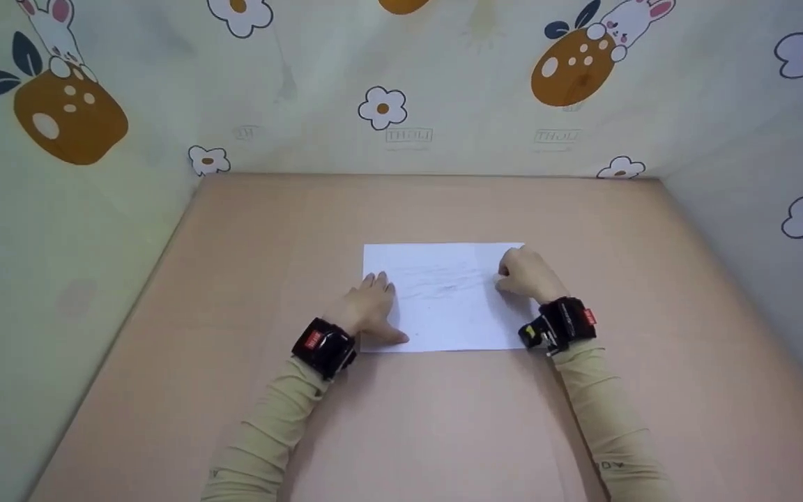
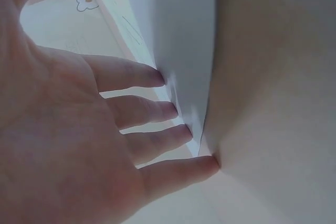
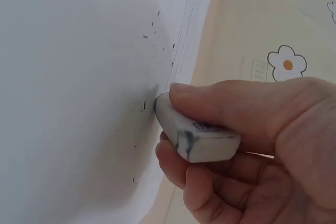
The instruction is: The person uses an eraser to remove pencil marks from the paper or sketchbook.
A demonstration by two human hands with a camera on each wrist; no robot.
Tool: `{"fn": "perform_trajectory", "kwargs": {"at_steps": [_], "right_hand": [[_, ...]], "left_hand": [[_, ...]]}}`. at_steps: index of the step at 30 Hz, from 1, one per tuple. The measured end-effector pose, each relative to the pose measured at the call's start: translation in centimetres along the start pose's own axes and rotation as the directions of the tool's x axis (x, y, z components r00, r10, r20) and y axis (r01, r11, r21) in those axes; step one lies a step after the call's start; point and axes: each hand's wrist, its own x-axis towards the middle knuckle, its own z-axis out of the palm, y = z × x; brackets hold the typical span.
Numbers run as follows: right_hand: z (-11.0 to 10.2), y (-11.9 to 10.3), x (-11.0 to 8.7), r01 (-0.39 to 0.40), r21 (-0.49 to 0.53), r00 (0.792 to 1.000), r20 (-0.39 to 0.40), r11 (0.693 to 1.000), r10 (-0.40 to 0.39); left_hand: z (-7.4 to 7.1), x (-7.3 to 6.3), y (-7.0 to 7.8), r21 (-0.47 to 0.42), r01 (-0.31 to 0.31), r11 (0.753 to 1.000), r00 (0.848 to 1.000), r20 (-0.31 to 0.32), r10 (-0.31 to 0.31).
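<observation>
A white sheet of paper lies flat on the table, with faint grey smudges and lines across its upper middle. My left hand rests on the sheet's left side, fingers spread; in the left wrist view its fingertips press at the paper's edge, the little finger just off it. At the right side of the sheet, my right hand pinches a white eraser between thumb and fingers. The eraser has dark smears, and one corner is down at the paper. Small dark crumbs are scattered around it in the right wrist view.
The light brown tabletop extends around the paper on all sides. Patterned cloth walls with flowers and rabbits rise at the back and both sides. A black wrist strap with a camera sits on each wrist.
</observation>
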Motion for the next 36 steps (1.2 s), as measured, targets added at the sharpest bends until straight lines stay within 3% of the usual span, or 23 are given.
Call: {"fn": "perform_trajectory", "kwargs": {"at_steps": [6,11,14,23,30,36], "right_hand": [[-0.2,0.9,-0.1,-0.108,0.012,0.987,-0.121,0.994,0.109],[-0.1,0.0,0.1,-0.033,-0.039,0.999,-0.044,0.999,0.031],[0.0,-0.6,0.0,-0.036,-0.036,0.999,-0.018,0.999,0.035],[0.4,0.5,-0.2,-0.148,-0.012,0.982,-0.122,0.989,0.146],[0.5,-0.5,-0.3,-0.059,0.016,0.998,-0.01,0.998,0.059],[0.4,0.1,-0.6,-0.188,-0.008,0.974,-0.134,0.982,0.185]], "left_hand": [[-0.2,0.0,0.0,-0.008,-0.015,1.0,1.0,-0.013,0.015],[0.0,-0.2,-0.1,-0.015,0.0,1.0,1.0,-0.008,0.0],[0.0,-0.4,-0.2,-0.017,0.005,1.0,1.0,-0.009,-0.005],[0.2,-0.3,-0.1,-0.025,-0.005,1.0,1.0,-0.02,0.004],[0.3,-0.4,-0.2,-0.01,0.019,1.0,1.0,-0.01,-0.019],[0.2,-0.4,-0.1,-0.036,0.014,0.999,1.0,-0.022,-0.015]]}}
